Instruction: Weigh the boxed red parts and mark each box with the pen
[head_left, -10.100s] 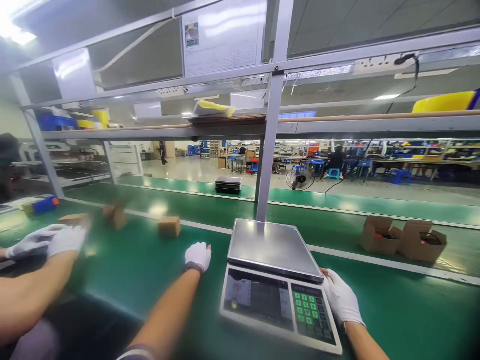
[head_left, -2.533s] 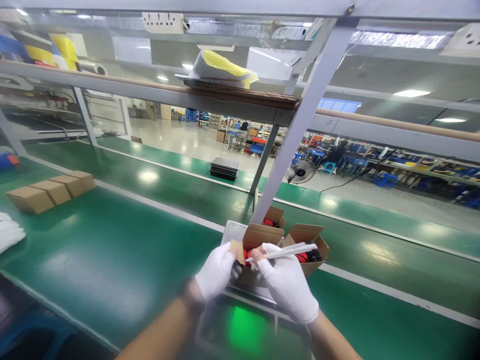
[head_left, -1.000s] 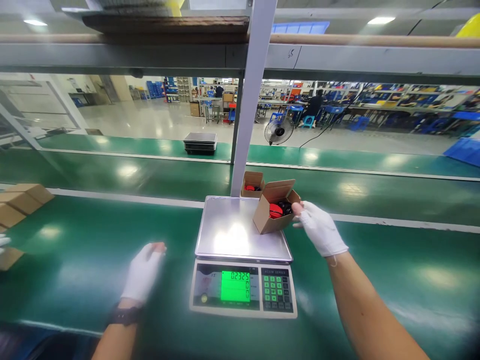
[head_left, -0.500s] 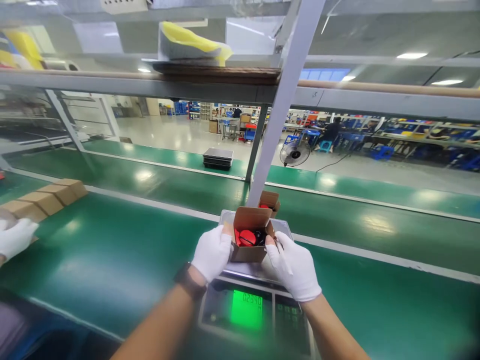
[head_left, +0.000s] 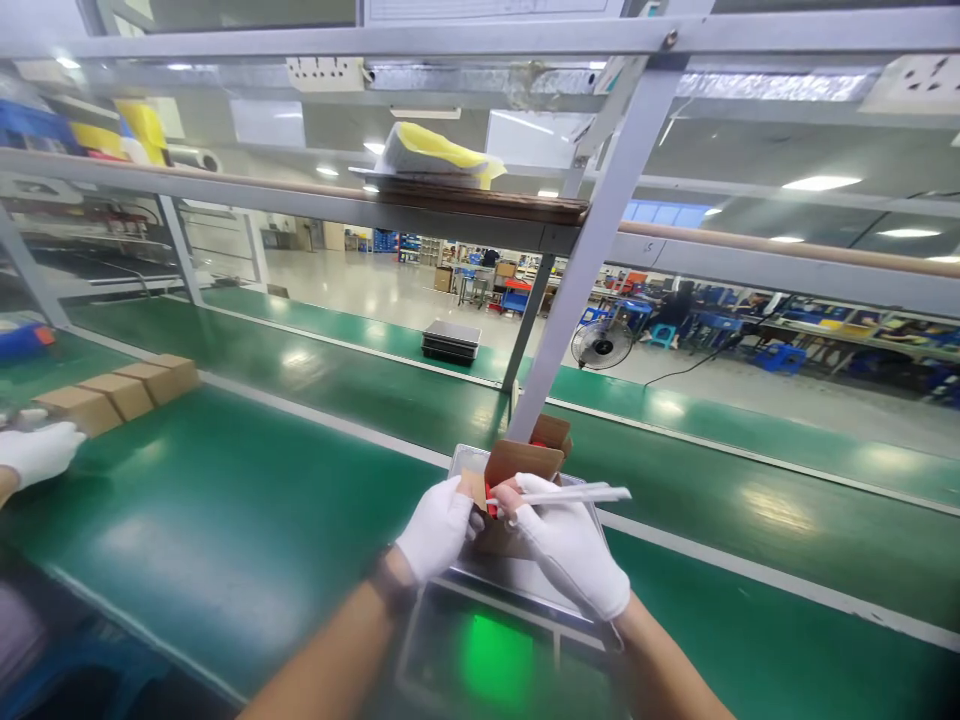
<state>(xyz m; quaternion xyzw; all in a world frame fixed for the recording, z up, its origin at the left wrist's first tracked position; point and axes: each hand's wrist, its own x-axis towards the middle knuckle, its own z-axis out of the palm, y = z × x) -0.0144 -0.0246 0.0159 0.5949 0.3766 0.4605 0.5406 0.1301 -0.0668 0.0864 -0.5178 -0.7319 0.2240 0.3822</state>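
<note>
A small brown cardboard box (head_left: pixel 517 462) with its lid raised stands on the metal pan of a digital scale (head_left: pixel 517 590). Red contents (head_left: pixel 491 500) show inside, mostly covered by my right hand. My left hand (head_left: pixel 439 525), in a white glove with bare fingertips, is closed on the box's left flap. My right hand (head_left: pixel 566 540), gloved alike, reaches over the box opening. Its fingers pinch a slim white stick-like tool (head_left: pixel 585 493), which points left into the box. The exact kind of tool is unclear. Below glows the scale's green display (head_left: pixel 495 655), its digits blurred.
A second open box (head_left: pixel 553 432) stands behind the scale by a slanted metal post (head_left: pixel 581 270). Several closed cartons (head_left: pixel 135 390) line the green bench (head_left: pixel 247 500) at left, near another person's gloved hand (head_left: pixel 45 452). A shelf rail (head_left: pixel 300 200) crosses overhead.
My right hand has moved left from the box's right side to over its opening, and the white tool now shows in it. My left hand stays at the left side. The camera view has tilted up.
</note>
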